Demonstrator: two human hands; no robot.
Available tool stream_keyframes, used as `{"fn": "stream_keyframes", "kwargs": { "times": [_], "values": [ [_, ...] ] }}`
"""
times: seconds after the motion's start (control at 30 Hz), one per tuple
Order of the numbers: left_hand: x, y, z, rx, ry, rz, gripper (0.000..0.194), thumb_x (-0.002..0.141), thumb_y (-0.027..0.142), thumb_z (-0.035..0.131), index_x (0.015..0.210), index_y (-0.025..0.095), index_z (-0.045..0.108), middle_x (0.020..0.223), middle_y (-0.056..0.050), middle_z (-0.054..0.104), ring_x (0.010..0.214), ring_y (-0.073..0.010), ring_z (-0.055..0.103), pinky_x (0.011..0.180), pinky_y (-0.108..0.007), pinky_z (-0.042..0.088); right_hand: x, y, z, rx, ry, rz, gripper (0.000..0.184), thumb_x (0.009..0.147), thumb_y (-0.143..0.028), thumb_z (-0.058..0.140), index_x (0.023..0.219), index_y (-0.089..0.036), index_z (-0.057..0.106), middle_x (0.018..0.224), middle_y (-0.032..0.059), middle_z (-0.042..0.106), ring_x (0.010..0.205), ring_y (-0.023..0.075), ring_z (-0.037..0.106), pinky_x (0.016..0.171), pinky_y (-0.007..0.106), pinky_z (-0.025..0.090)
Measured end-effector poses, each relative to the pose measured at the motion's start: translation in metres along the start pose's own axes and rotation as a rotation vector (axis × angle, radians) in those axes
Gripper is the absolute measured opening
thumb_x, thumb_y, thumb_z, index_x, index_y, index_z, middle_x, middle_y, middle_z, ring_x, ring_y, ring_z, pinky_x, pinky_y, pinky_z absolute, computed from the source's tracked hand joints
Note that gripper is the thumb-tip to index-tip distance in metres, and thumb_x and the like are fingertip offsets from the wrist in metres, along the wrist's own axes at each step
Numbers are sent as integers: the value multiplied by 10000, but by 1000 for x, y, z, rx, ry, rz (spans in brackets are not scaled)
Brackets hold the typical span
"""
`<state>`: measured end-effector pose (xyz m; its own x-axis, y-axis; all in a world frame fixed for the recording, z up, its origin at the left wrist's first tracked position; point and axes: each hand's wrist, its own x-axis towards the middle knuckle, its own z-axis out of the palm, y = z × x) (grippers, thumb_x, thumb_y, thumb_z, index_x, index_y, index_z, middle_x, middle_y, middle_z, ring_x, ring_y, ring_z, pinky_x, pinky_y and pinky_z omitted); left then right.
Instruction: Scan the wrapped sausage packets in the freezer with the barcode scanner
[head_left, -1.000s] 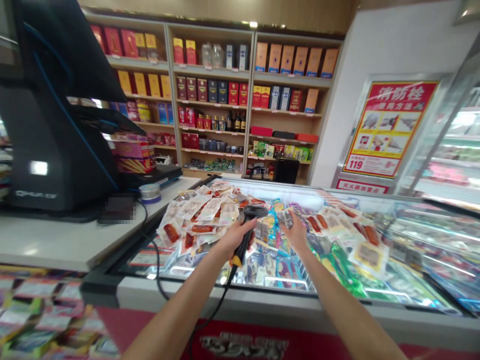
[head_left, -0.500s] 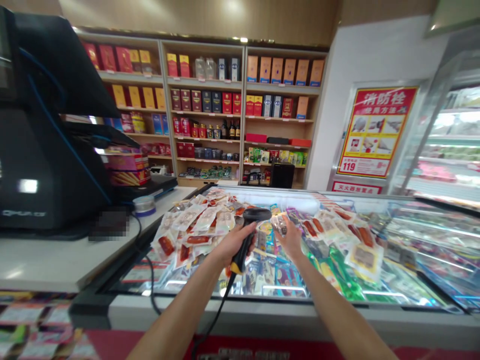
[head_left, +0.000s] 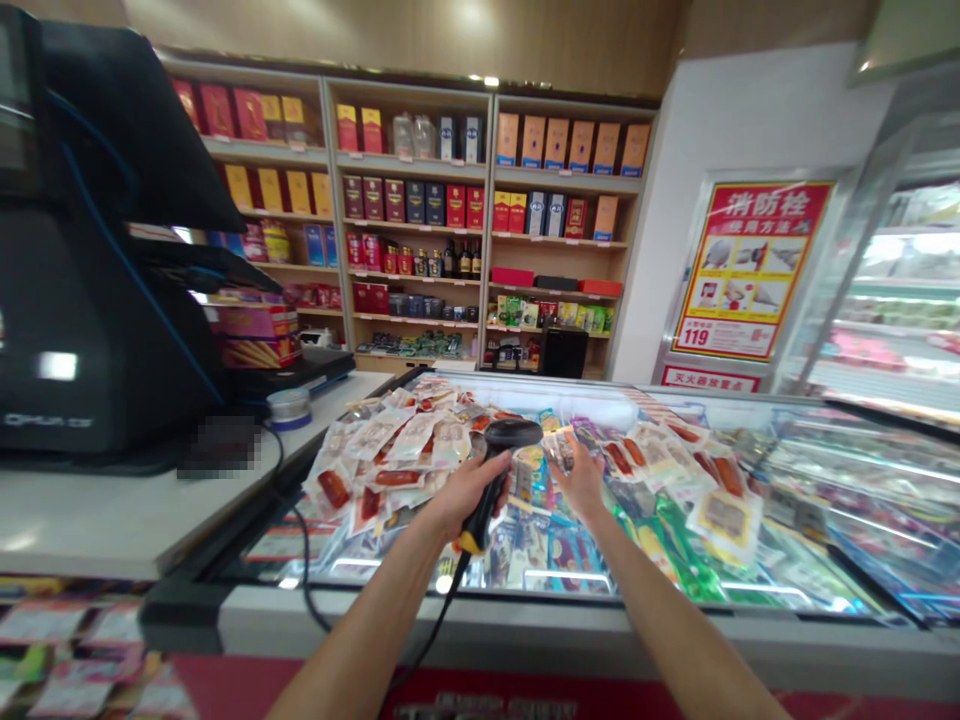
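My left hand [head_left: 469, 492] is wrapped round the grip of a black barcode scanner [head_left: 513, 432] with a yellow-tipped handle, its cable running down toward me. The scanner's head points right, toward a small clear food packet [head_left: 559, 450] pinched in my right hand [head_left: 582, 480]. Both hands are above the glass top of a chest freezer [head_left: 525, 603]. Left of the scanner lies a pile of vacuum-packed snacks [head_left: 397, 478] with reddish-brown contents. More such packets [head_left: 724, 520] are spread to the right of my right hand.
A black checkout terminal [head_left: 97, 300] stands on the white counter [head_left: 90, 520] at left, with a roll of tape [head_left: 289, 408] near the counter's edge. Shelves of boxed goods [head_left: 412, 200] fill the back wall. A glass-fronted cooler [head_left: 892, 300] stands at right.
Almost nothing differs. The view has shifted very slightly; the scanner and the packet stay close together in my hands.
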<state>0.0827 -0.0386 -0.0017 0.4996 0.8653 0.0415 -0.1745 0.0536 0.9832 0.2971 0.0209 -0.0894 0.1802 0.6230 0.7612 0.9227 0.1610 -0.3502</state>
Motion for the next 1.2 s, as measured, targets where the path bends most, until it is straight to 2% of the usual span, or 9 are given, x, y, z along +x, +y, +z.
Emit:
{"fn": "stream_keyframes", "kwargs": {
  "times": [0.27,0.47,0.67,0.87,1.03,1.2],
  "values": [
    [3,-13,2,-6,-83,-7,328,687,460,541,688,136,492,596,11,508,437,-62,463,388,-189,333,0,2,-2,-10,0,-25,467,737,-343,467,1163,-154,429,1018,75,576,918,195,512,795,323,289],
    [7,-14,1,-11,-2,-45,350,664,484,552,677,141,484,586,11,514,426,-64,460,383,-193,337,1,7,-2,-25,14,-4,464,746,-350,451,1167,-156,424,1020,84,571,919,201,510,801,333,297],
    [7,-13,3,-12,-11,-26,332,655,461,574,680,143,485,576,14,517,423,-65,465,393,-198,350,1,9,-2,-15,18,-27,468,757,-370,437,1169,-150,419,1000,90,575,918,206,511,788,337,308],
    [10,-16,3,-24,28,-24,326,662,455,571,688,141,489,575,15,519,419,-60,465,386,-190,353,2,9,-4,-46,-5,-17,466,763,-353,432,1184,-156,407,1011,90,569,928,204,503,788,330,303],
    [3,-4,-7,-4,93,-35,331,655,459,573,669,137,498,504,21,508,374,-62,449,374,-194,364,8,28,-14,-255,-26,76,432,768,-331,439,1162,-153,438,998,94,562,952,221,466,820,362,269],
    [-1,-2,-22,41,131,-81,379,658,514,537,633,139,487,465,9,506,355,-78,448,340,-198,359,9,55,-28,-502,-133,139,300,769,-313,457,1035,-206,547,1003,97,548,1002,266,397,807,447,241]
  ]
}}
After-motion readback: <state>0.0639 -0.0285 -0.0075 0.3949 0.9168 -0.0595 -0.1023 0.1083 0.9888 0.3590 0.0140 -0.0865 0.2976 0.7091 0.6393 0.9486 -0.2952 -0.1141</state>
